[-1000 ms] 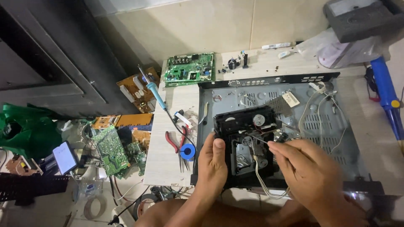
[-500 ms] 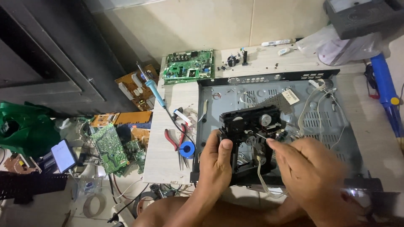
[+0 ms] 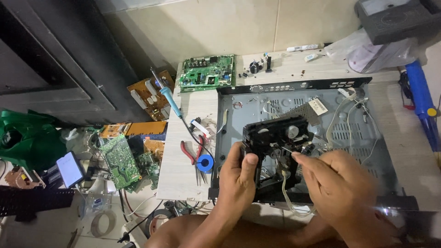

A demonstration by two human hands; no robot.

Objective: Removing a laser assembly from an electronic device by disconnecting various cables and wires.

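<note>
Head view: left hand (image 3: 236,177) gripping black disc mechanism (image 3: 275,147), now tilting up out of open metal chassis (image 3: 367,151) on worktop (image 3: 188,156) rather than lying flat, right hand (image 3: 337,183) pinching small part beside it, white wires (image 3: 349,115) trailing inside.

A small white rectangular label (image 3: 318,106) is seen stuck inside the grey metal chassis (image 3: 271,103) just beyond the hands, a clear plastic bag (image 3: 367,53) lies far beyond the right hand (image 3: 342,183), and a small blank pale screen (image 3: 70,168) sits tilted well left of the left hand (image 3: 236,177).
</note>
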